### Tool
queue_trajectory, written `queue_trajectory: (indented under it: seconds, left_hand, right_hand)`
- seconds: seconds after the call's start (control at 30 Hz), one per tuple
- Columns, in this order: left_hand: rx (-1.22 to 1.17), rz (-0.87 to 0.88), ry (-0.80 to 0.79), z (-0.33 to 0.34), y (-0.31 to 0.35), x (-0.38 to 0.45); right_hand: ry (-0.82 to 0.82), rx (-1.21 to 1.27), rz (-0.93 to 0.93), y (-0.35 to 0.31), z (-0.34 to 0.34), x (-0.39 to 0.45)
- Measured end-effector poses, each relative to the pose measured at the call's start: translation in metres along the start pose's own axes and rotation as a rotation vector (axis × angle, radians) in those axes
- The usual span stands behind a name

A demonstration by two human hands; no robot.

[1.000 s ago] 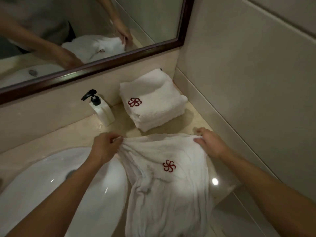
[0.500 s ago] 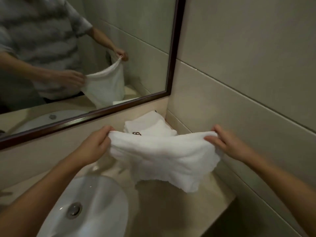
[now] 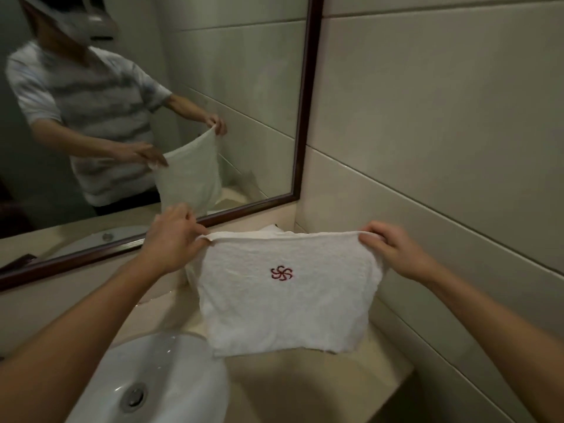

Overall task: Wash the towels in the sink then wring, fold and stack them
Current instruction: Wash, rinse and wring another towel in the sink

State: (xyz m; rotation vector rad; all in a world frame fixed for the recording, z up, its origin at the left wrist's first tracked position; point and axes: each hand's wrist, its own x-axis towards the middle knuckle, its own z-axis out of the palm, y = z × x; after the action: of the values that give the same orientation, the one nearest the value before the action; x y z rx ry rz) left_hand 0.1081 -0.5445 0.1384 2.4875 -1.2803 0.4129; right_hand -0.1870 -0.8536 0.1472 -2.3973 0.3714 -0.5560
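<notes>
We hold the towel up over the counter, right of the sink. Left hand pinches its top left corner, right hand pinches the top right, fingers curled. Versus half a second ago: towel now hangs flat, red logo facing us, folded stack mostly hidden behind.

- The counter below the hanging towel shows bare surface toward its front edge.
- The tiled wall bounds the counter on the right, near the right hand.
- The mirror frame and backsplash close off the rear.
- A stack of folded towels occupies the back corner, largely hidden behind the held towel.
- The sink basin lies open at lower left, below the left hand.
</notes>
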Motion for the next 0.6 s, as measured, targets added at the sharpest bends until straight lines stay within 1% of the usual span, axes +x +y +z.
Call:
queue_trajectory:
  seconds: [0.07,0.1,0.17,0.2,0.27,0.33,0.37,0.4,0.43,0.47,0.53,0.6]
  left_hand:
    - [0.142,-0.19,0.003,-0.003,0.009,0.0]
    - [0.154,-0.295,-0.011,-0.005,0.012,0.0]
    - [0.117,-0.433,-0.021,-0.005,0.016,0.001]
    - [0.043,-0.478,-0.016,-0.005,0.018,0.001]
    - [-0.24,-0.56,0.031,-0.006,0.024,0.001]
    - [-0.703,-0.673,0.104,-0.008,0.036,0.002]
    - [-0.88,-0.736,0.137,-0.009,0.043,0.002]
    - [-0.978,-0.772,0.179,-0.012,0.052,0.005]
    - [-0.993,-0.77,0.211,-0.012,0.058,0.005]
    - [-0.944,-0.749,0.249,-0.013,0.066,0.006]
    - [-0.792,-0.645,0.289,-0.012,0.081,0.006]
    - [-0.713,-0.461,0.221,-0.014,0.098,0.003]
  right_hand:
    - [-0.036,0.091,0.01,-0.014,0.0,-0.003]
    - [-0.054,0.148,0.006,-0.023,0.0,-0.004]
    - [-0.107,0.242,0.002,-0.041,0.0,-0.005]
    - [-0.136,0.266,-0.002,-0.05,0.0,-0.006]
    - [-0.209,0.304,-0.001,-0.068,-0.001,-0.006]
    - [-0.323,0.311,-0.023,-0.087,-0.004,-0.008]
    - [-0.386,0.312,-0.039,-0.097,-0.002,-0.01]
    - [-0.434,0.308,-0.061,-0.105,-0.002,-0.01]
    - [-0.48,0.296,-0.086,-0.113,0.0,-0.011]
    - [-0.514,0.268,-0.119,-0.12,0.002,-0.01]
    - [-0.551,0.196,-0.197,-0.131,0.008,-0.006]
    - [-0.55,0.131,-0.259,-0.137,0.013,-0.002]
